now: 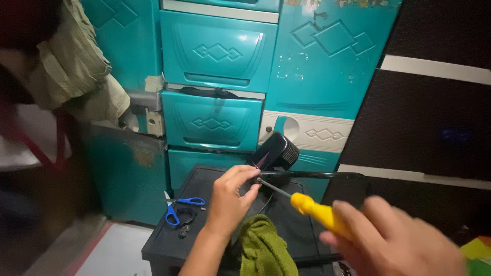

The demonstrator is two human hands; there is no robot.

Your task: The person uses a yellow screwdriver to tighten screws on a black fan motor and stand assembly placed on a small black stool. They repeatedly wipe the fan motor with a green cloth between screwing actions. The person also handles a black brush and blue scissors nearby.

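My left hand pinches the end of a black curved rod that runs right over a black box-like stand. My right hand, blurred at the lower right, grips a screwdriver with a yellow handle. Its thin metal shaft points up-left, and its tip meets the rod right at my left fingertips. A black vented plastic housing stands just behind that spot. A green cloth lies on the stand below my left wrist.
Blue-handled scissors and small dark parts lie on the stand's left side. A teal plastic drawer cabinet rises behind. Beige clothes hang at upper left. A dark panel fills the right.
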